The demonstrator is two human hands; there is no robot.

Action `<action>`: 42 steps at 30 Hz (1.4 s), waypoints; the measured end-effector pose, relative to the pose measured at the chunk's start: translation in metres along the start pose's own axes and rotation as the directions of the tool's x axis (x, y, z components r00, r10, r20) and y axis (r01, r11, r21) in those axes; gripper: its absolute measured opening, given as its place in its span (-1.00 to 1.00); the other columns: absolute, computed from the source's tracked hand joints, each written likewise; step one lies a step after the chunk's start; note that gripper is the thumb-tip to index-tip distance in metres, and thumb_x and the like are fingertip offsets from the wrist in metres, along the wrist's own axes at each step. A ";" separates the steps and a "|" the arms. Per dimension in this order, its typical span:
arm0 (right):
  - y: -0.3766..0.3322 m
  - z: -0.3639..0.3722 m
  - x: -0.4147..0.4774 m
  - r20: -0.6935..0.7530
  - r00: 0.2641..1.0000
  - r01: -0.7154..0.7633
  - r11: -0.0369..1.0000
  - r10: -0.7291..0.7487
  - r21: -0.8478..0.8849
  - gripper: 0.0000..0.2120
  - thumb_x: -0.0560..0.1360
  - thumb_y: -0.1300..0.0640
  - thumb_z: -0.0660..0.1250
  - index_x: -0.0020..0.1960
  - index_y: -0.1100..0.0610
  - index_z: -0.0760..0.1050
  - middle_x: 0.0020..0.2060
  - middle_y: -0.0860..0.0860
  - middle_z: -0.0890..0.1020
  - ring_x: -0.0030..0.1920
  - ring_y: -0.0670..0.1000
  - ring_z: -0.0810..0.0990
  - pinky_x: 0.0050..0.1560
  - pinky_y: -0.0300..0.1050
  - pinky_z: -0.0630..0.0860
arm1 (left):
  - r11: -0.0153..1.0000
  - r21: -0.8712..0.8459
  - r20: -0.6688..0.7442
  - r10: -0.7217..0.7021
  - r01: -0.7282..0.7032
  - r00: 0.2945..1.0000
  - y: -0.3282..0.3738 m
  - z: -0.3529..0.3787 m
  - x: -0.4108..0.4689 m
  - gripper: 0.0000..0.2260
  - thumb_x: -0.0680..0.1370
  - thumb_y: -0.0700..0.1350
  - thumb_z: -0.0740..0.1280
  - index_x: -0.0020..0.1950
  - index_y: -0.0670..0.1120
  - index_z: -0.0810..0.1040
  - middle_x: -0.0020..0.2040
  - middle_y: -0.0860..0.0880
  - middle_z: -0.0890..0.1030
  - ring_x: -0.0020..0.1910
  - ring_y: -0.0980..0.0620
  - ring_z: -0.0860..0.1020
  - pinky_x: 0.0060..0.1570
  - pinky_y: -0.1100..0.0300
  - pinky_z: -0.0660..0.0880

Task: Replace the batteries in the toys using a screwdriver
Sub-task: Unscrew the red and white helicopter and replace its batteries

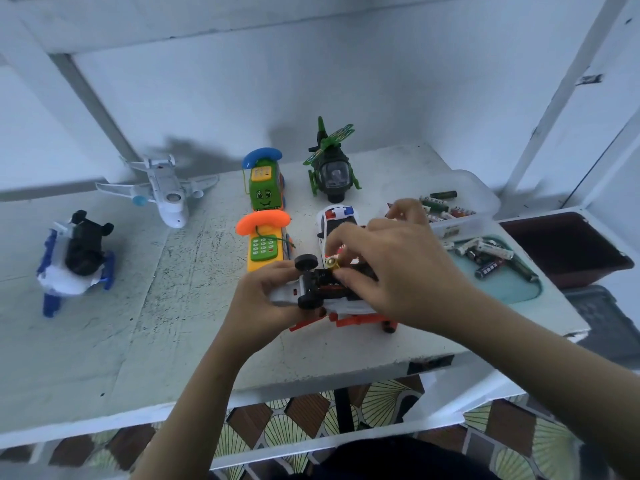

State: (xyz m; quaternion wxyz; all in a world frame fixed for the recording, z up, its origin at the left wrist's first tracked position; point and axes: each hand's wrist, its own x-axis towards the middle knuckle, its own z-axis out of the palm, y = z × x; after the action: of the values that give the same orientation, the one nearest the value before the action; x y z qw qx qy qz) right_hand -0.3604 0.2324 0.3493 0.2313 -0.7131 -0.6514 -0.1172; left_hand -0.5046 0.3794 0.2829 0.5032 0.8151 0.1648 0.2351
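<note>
Facing wheels-up just in front of the orange toy phone [263, 244], the toy car [311, 284] is gripped by curled fingers of the left hand [256, 299]. Light, stiff, slick plastic is judged, best held by the body sides. A battery [332, 263] is pinched at its underside by the right hand [398, 268].

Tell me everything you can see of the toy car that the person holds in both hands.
The toy car looks like plastic, with a white body, a black underside and black wheels. It is turned upside down, wheels up, above an orange toy; whether the two touch I cannot tell. The left hand grips its left end. The right hand reaches over it and pinches a gold-tipped battery at its underside.
</note>
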 end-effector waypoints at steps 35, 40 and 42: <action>0.086 0.017 -0.028 -0.042 0.876 -0.481 0.877 0.480 -0.002 -0.81 0.52 0.22 0.22 -0.06 0.18 0.61 -0.19 0.09 0.67 -0.15 0.10 0.54 -0.08 -0.08 0.37 | 1.000 0.027 -0.013 -0.015 0.015 1.000 0.002 0.003 0.003 -0.57 0.13 0.13 0.53 -0.01 0.17 0.66 0.04 0.25 0.65 0.03 0.26 0.59 0.00 0.37 0.50; 0.115 0.044 -0.053 -0.030 0.854 -0.493 0.789 0.519 -0.366 -0.86 0.39 0.31 0.34 -0.09 0.23 0.64 -0.24 0.19 0.66 -0.16 0.22 0.56 -0.11 0.02 0.39 | 0.999 0.023 -0.010 -0.023 0.023 1.000 0.002 0.002 0.004 -0.57 0.13 0.14 0.53 -0.01 0.17 0.66 0.03 0.25 0.65 0.02 0.24 0.60 -0.01 0.34 0.52; 0.121 0.050 -0.057 -0.025 0.877 -0.438 0.777 0.480 -0.453 -0.87 0.30 0.34 0.40 -0.16 0.22 0.63 -0.27 0.18 0.66 -0.20 0.20 0.57 -0.12 0.02 0.41 | 0.999 0.029 -0.006 -0.021 0.021 1.000 0.001 0.002 0.004 -0.56 0.14 0.14 0.53 0.00 0.17 0.66 0.04 0.25 0.65 0.02 0.23 0.60 0.00 0.34 0.52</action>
State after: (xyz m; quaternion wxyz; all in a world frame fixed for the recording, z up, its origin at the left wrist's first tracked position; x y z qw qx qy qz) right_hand -0.2553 0.2014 0.2576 0.0535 -0.8882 -0.4234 -0.1701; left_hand -0.5002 0.3799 0.2840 0.4934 0.8198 0.1783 0.2297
